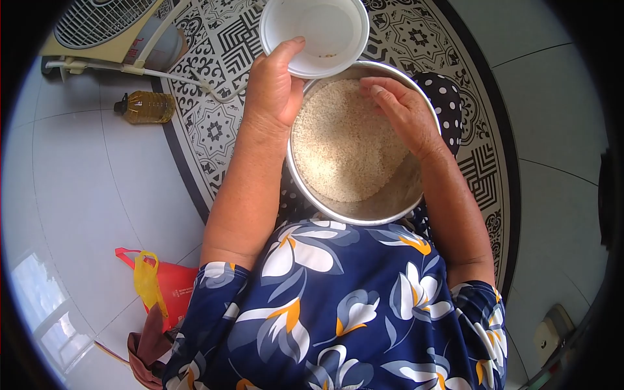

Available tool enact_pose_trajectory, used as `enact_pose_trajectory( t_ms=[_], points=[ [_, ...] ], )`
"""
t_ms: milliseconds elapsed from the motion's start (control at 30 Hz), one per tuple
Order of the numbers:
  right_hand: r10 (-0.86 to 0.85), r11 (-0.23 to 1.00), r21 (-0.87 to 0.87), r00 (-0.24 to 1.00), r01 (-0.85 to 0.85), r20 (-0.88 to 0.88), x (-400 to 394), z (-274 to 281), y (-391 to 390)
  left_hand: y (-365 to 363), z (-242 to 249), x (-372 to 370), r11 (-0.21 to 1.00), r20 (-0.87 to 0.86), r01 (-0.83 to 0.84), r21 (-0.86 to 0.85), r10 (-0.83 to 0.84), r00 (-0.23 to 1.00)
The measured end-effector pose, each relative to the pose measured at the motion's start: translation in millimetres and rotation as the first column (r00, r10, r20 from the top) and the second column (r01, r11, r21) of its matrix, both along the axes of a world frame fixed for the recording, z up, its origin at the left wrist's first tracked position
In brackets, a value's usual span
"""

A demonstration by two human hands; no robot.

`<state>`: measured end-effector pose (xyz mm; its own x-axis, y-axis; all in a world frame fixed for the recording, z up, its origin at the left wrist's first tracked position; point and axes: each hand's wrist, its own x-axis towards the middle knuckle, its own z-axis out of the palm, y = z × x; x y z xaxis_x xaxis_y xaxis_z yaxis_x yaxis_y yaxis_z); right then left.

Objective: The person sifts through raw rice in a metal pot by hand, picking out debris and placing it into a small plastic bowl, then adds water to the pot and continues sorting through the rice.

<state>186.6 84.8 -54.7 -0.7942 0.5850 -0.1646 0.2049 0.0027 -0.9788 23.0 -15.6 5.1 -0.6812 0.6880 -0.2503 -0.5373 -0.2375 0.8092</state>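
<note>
My left hand (pixel 278 84) grips the rim of a white plastic bowl (pixel 312 23), thumb on the inside wall. A few small brownish bits lie in the bottom of this bowl, which is tilted at the far edge of a metal pot (pixel 406 186). White rice (pixel 341 143) fills much of the pot, heaped away from its near right wall. Over the rice at the far right side is my right hand (pixel 406 117), thumb and fingers pinched together. Whatever may be between those fingertips is too small to make out.
The pot sits at my lap on a black-and-white patterned mat (pixel 218 130). To the left are an oil bottle (pixel 148 107), a beige fan (pixel 104 26) with a frame, and a red bag (pixel 177 289) with a yellow bag (pixel 148 279).
</note>
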Motion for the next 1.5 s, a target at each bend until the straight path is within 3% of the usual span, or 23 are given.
enact_pose_trajectory(
  t_ms=[100,167,200,267,400,467,567,600,667,700,767,800,867,900,933,967,1000,1067,1133,1367,1433,1467,1500],
  points=[
    [-0.006,0.999,0.043,0.995,0.002,0.095,0,4,-4,0,0,1,1.0,-0.011,-0.012,-0.014,0.012,1.0],
    [-0.041,0.963,0.263,0.94,-0.052,0.338,0,11,-6,-1,1,1,1.0,-0.009,-0.017,-0.013,0.017,1.0],
    [-0.042,0.963,0.264,0.941,-0.052,0.336,0,11,-7,-1,3,2,1.0,-0.008,-0.022,-0.016,0.022,1.0],
    [-0.087,0.84,0.537,0.958,-0.077,0.274,1,7,-9,-1,4,3,0.999,-0.009,-0.026,-0.019,0.026,1.0],
    [-0.022,0.792,0.558,0.902,-0.247,0.431,2,4,-12,-2,3,2,1.0,0.008,-0.01,-0.014,0.01,1.0],
    [0.136,0.763,0.425,0.764,-0.487,0.631,1,8,-17,-2,4,2,1.0,0.009,-0.01,-0.008,0.01,1.0],
    [0.392,0.653,0.275,0.625,-0.706,0.675,2,6,-25,-2,3,2,1.0,-0.009,-0.015,0.007,0.015,1.0],
    [0.39,0.654,0.275,0.625,-0.705,0.676,2,6,-26,-2,3,2,1.0,0.002,-0.009,0.007,0.009,1.0],
    [0.657,0.455,0.112,0.418,-0.883,0.628,0,10,-29,-2,3,2,1.0,0.015,-0.001,0.008,0.001,1.0],
    [0.655,0.455,0.112,0.418,-0.883,0.629,0,15,-30,-2,2,1,1.0,0.018,0.0,0.016,-0.001,1.0],
    [0.752,0.647,-0.215,0.566,-0.731,0.339,1,28,-29,-2,2,1,1.0,0.022,-0.002,0.025,0.001,1.0],
    [0.753,0.645,-0.215,0.563,-0.733,0.34,1,25,-28,-3,2,0,1.0,0.026,-0.006,0.022,0.006,1.0],
    [0.446,0.88,-0.206,0.893,-0.428,0.053,1,15,-24,-4,1,0,1.0,0.028,-0.017,0.017,0.016,0.999],
    [0.301,0.953,-0.064,0.951,-0.297,0.068,0,13,-21,-4,0,0,1.0,0.023,-0.016,0.016,0.016,1.0],
    [0.304,0.952,-0.065,0.951,-0.299,0.066,0,12,-18,-4,0,0,1.0,0.018,-0.015,0.014,0.014,1.0],
    [0.154,0.972,0.153,0.976,-0.177,0.153,1,14,-15,-4,1,0,1.0,0.017,-0.016,0.012,0.016,1.0],
    [-0.015,0.926,0.373,0.979,-0.063,0.203,0,16,-13,-4,2,2,1.0,0.015,-0.017,0.002,0.017,1.0],
    [-0.068,0.896,0.442,0.975,-0.032,0.21,2,19,-13,-4,4,2,1.0,0.013,-0.017,-0.007,0.017,1.0],
    [-0.152,0.589,0.801,0.959,-0.108,0.241,2,9,-15,-4,3,1,1.0,0.028,-0.008,0.02,0.008,1.0],
    [-0.172,0.616,0.683,0.779,-0.393,0.603,6,9,-20,-4,2,1,1.0,0.028,-0.012,0.013,0.012,1.0],
    [0.037,0.737,0.347,0.548,-0.58,0.836,5,11,-18,-3,1,0,1.0,0.0,0.013,0.01,-0.013,1.0],
    [0.035,0.739,0.347,0.546,-0.578,0.837,5,8,-17,-2,1,1,1.0,0.002,0.016,0.011,-0.016,1.0],
    [0.18,0.68,0.24,0.475,-0.693,0.861,6,4,-18,-2,1,2,1.0,0.003,0.002,0.018,-0.002,1.0]
  ],
)
